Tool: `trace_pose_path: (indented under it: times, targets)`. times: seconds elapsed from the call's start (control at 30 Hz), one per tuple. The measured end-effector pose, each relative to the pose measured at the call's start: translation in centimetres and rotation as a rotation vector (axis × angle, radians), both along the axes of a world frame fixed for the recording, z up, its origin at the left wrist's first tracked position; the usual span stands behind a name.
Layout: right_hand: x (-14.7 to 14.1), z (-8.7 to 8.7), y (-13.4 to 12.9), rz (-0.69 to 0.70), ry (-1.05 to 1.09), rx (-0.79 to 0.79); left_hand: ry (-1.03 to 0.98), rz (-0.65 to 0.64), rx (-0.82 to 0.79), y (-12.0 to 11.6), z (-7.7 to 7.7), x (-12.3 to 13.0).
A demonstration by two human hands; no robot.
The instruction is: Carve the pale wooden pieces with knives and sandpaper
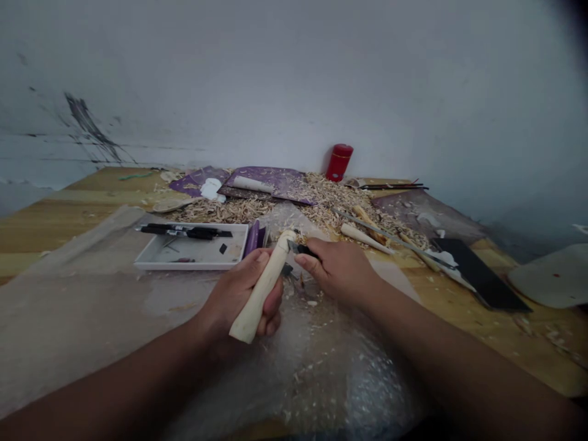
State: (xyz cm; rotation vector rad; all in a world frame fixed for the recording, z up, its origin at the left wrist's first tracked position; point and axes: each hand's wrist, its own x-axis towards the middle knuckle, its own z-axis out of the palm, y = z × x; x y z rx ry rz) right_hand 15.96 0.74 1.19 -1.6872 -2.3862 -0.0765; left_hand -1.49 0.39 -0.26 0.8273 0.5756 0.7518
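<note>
Wraps L hand (236, 288) round pale wood pc. (261, 294) above table (27, 236); grips dark-handled blade (302, 248) w/ R hand (346, 269) at wood's far end. Apparently mid-carve; prob. calls next for controlled strokes.

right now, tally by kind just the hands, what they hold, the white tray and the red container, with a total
Hands, left hand and right hand: 2
Wooden piece: 1
Dark tool: 1
White tray: 1
Red container: 1
Total: 6
</note>
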Motion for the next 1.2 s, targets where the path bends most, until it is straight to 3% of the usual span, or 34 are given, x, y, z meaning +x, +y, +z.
trace_pose_path:
  times: [0.2, 0.63, 0.73, 0.8, 0.87, 1.03, 1.2]
  targets:
    - [-1.3, -0.1, -1.0, 0.108, -0.008, -0.066, 0.045, 0.034, -0.054, 0.0, 0.1, 0.1]
    - [-0.7, -0.5, -0.1, 0.083, -0.048, 0.015, -0.032, -0.012, -0.141, 0.1, 0.3, 0.2]
    - [0.8, -0.2, 1.0, -0.038, -0.053, 0.015, -0.064, -0.049, -0.112, -0.5, 0.2, 0.0]
    - [2.2, 0.1, 1.7, -0.249, -0.043, 0.059, -0.095, -0.081, -0.072, -0.8, 0.2, 0.0]
    - [3.0, 0.2, 2.0, -0.284, 0.004, 0.120, -0.086, -0.081, -0.056, -0.9, 0.3, -0.1]
    - [1.8, -0.3, 1.0, -0.104, 0.052, 0.090, 0.019, 0.007, -0.054, 0.0, 0.5, 0.0]
    - [0.5, -0.5, 0.4, 0.040, 0.061, 0.040, -0.031, -0.068, -0.013, 0.0, 0.7, 0.0]
